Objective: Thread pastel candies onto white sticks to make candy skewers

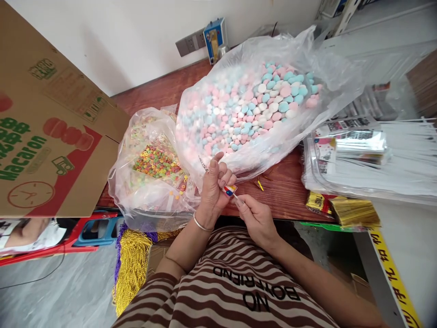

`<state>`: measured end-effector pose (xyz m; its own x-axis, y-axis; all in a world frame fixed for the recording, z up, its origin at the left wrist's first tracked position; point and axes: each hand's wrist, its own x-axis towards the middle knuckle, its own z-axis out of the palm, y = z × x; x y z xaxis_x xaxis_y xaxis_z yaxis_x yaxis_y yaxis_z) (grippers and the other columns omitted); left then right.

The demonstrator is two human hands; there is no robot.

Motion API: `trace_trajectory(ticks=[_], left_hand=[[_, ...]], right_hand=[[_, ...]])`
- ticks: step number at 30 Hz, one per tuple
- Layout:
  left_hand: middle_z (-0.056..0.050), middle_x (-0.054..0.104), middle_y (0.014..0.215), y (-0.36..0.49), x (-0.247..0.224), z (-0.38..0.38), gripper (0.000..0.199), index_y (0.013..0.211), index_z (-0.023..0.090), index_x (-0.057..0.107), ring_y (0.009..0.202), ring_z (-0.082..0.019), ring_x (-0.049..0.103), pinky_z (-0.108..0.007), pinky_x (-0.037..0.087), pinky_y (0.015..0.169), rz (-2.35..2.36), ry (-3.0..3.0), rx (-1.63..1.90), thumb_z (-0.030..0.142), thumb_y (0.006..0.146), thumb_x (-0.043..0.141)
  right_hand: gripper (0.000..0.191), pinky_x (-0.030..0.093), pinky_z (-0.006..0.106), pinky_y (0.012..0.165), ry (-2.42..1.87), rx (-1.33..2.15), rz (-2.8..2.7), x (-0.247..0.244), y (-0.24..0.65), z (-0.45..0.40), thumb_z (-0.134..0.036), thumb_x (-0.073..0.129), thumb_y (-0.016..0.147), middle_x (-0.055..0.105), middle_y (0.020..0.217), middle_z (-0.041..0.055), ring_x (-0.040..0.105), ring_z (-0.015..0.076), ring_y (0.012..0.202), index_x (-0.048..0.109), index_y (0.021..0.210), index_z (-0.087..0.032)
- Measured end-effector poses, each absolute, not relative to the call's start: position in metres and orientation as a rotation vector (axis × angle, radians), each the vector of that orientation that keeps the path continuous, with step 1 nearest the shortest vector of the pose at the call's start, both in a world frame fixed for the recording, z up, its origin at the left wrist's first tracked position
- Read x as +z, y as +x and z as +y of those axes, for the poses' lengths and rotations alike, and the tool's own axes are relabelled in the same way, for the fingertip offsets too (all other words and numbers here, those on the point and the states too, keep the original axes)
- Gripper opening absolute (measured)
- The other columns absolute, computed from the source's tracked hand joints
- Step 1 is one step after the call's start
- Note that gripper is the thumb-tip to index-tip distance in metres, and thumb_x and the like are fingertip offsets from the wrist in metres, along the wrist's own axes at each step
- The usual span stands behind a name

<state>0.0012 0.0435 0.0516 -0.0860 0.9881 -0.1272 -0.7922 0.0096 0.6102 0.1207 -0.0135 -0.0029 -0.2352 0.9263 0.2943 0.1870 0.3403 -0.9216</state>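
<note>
My left hand, a thin bracelet at its wrist, is closed on a small colourful packet at the table's front edge. My right hand pinches a thin white stick that meets the packet. Just beyond my hands lies a large clear bag full of pink, blue and white round candies. To its left a smaller open bag holds tiny coloured rings. Short gold twist ties rest on the table to the right of my hands.
A Macaron carton stands at the left. On the right are a clear tray of white sticks and a gold twist-tie bundle. A blue device is by the wall. Gold and purple strings hang below the table.
</note>
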Motion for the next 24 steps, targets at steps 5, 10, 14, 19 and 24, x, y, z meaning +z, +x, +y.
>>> trace_trajectory(ticks=[5, 10, 14, 19, 24], left_hand=[[0.012, 0.036, 0.056, 0.009, 0.048, 0.040, 0.042, 0.108, 0.018, 0.066, 0.039, -0.001, 0.028, -0.015, 0.032, 0.043, 0.748, 0.481, 1.468, 0.040, 0.078, 0.085], [0.000, 0.067, 0.092, 0.007, 0.030, 0.034, 0.058, 0.116, 0.021, 0.061, 0.075, -0.010, 0.065, -0.024, 0.054, 0.076, 0.944, 0.653, 1.445, 0.049, 0.072, 0.087], [-0.007, 0.065, 0.114, -0.005, 0.012, 0.020, 0.053, 0.119, 0.023, 0.057, 0.099, -0.017, 0.067, -0.033, 0.055, 0.093, 1.279, 1.136, 1.628, 0.044, 0.077, 0.083], [-0.006, 0.070, 0.102, -0.016, 0.011, 0.011, 0.034, 0.114, 0.023, 0.063, 0.096, -0.019, 0.068, -0.035, 0.057, 0.087, 1.595, 2.210, 1.628, 0.021, 0.083, 0.077], [-0.007, 0.073, 0.100, -0.017, 0.017, 0.014, 0.030, 0.117, 0.022, 0.064, 0.092, -0.018, 0.070, -0.032, 0.058, 0.081, 1.652, 2.409, 1.560, 0.016, 0.089, 0.069]], right_hand=[[0.032, 0.034, 0.024, 0.052, -1.038, 1.184, -1.528, 0.005, 0.115, -0.011, -0.032, 0.045, 0.103, 0.045, 0.058, -0.0062, 0.041, 0.0100, 0.051, 0.051, 0.074, -0.021], [0.023, 0.036, 0.025, 0.057, -1.142, 0.678, -1.704, -0.003, 0.116, 0.000, -0.025, 0.046, 0.102, 0.060, 0.064, -0.0022, 0.053, 0.0118, 0.055, 0.062, 0.087, -0.018], [0.021, 0.033, 0.028, 0.057, -1.218, 0.223, -1.783, -0.007, 0.123, 0.007, -0.022, 0.048, 0.103, 0.066, 0.066, 0.0015, 0.056, 0.0143, 0.055, 0.064, 0.090, -0.017], [0.022, 0.030, 0.031, 0.057, -1.212, -0.074, -1.851, -0.002, 0.123, 0.009, -0.018, 0.052, 0.102, 0.059, 0.056, -0.0008, 0.048, 0.0138, 0.049, 0.063, 0.083, -0.017], [0.021, 0.031, 0.032, 0.059, -1.145, -0.259, -1.923, 0.002, 0.120, 0.006, -0.016, 0.052, 0.102, 0.051, 0.049, -0.0034, 0.042, 0.0127, 0.046, 0.065, 0.085, -0.016]])
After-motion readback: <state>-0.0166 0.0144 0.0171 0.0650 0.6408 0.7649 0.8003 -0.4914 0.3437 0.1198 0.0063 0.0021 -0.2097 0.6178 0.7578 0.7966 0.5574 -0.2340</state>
